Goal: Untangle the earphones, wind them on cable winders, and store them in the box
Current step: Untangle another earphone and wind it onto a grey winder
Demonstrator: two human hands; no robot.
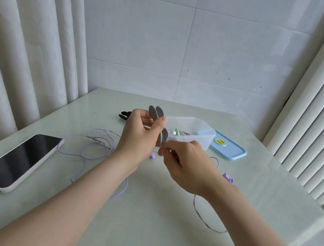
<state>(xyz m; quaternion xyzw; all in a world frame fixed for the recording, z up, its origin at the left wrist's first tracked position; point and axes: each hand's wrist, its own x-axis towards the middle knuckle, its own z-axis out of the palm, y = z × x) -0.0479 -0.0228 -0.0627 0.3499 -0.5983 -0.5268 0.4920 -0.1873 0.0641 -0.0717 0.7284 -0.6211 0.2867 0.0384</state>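
Note:
My left hand (139,132) grips a grey cable winder (159,113) upright above the table, thumb pressed on its middle. Just below it, my right hand (183,162) pinches the purple earphone cable at the winder's lower end. The purple earphone cable (88,147) lies in loose loops on the table to the left, and runs under my right arm. One purple earbud (228,177) lies to the right of my right wrist, another (152,156) shows between my hands. The clear plastic box (193,132) stands behind my hands with a wound earphone inside.
The box's blue lid (227,146) lies flat to the right of the box. A black cable winder (124,115) rests behind my left hand. A phone in a white case (14,161) lies at the left. Curtains hang on both sides, a tiled wall behind.

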